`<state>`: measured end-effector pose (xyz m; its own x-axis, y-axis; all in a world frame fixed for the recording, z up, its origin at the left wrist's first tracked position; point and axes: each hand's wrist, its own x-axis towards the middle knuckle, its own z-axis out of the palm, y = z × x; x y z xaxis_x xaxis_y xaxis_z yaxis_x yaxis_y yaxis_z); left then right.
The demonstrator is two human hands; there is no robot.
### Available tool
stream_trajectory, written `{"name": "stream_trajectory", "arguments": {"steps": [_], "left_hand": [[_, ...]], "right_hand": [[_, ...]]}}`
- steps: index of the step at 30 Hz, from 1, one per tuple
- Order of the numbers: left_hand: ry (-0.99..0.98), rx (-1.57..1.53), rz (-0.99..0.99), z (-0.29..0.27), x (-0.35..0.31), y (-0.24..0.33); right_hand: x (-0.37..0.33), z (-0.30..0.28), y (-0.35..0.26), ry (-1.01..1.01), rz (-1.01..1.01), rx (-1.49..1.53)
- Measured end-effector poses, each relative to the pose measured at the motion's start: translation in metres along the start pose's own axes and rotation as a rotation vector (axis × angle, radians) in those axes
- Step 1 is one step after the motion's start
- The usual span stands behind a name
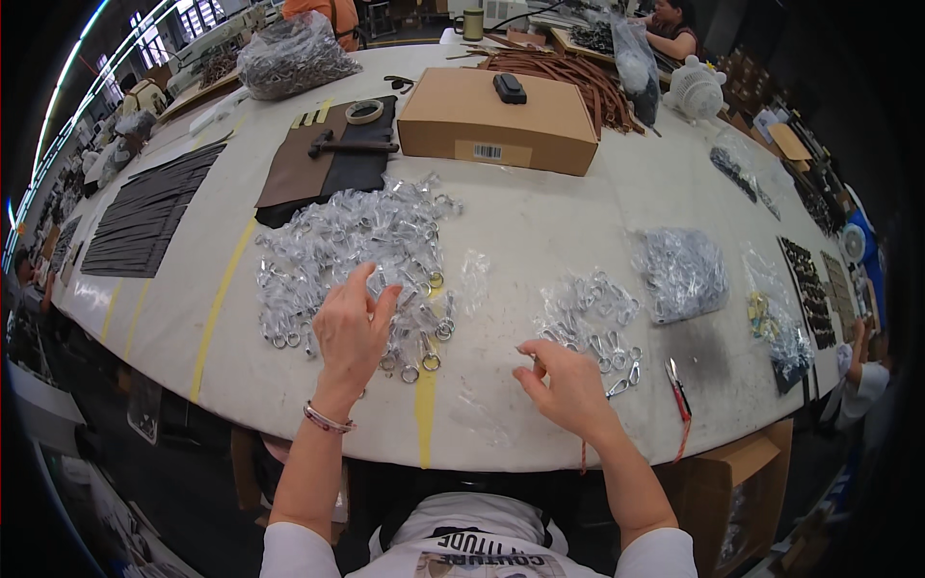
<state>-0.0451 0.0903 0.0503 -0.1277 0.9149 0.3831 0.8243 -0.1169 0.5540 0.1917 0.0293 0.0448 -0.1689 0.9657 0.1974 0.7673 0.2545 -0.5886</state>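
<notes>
My left hand [353,323] is over a large heap of metal snap hooks in clear plastic bags [361,231]. Its thumb and index finger are spread, with nothing visible between them. My right hand [564,385] hovers above the table, its fingers curled and the thumb and index tips a little apart; I see nothing clearly held there. Just beyond it lies a smaller group of silvery snap hooks [605,352], some of them bare. Red-handled snips [679,390] rest to the right of that hand, a cord hanging from their handle.
A closed cardboard box [496,120] with a black device [509,89] on top stands at the back. Left of it, a hammer [347,144] and tape roll [364,112] lie on leather pieces. A full plastic bag [682,275] sits right; black strips [154,212] lie far left.
</notes>
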Motion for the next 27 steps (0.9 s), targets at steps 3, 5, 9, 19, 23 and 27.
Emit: {"name": "stream_trajectory", "arguments": {"steps": [3,5,9,19,23,27], "left_hand": [[0.172,0.124,0.482,0.022,0.026,0.001],[-0.085,0.279,0.525,0.044,0.038,0.020],[-0.293,0.360,0.493,0.093,0.057,0.026],[-0.445,-0.688,0.013,0.043,0.040,0.067],[-0.637,-1.341,-0.414,0.033,-0.019,0.056],[-0.725,-1.347,-0.488,0.033,-0.064,0.041]], "right_hand": [[-0.025,0.003,-0.005,-0.141,-0.065,-0.037],[-0.039,0.012,-0.011,-0.191,-0.092,-0.153],[-0.062,0.009,-0.018,-0.215,-0.081,-0.200],[-0.082,-0.040,0.057,0.035,0.002,-0.422],[-0.068,-0.024,0.049,-0.145,-0.083,-0.527],[-0.058,-0.021,0.050,-0.211,-0.097,-0.560]]}}
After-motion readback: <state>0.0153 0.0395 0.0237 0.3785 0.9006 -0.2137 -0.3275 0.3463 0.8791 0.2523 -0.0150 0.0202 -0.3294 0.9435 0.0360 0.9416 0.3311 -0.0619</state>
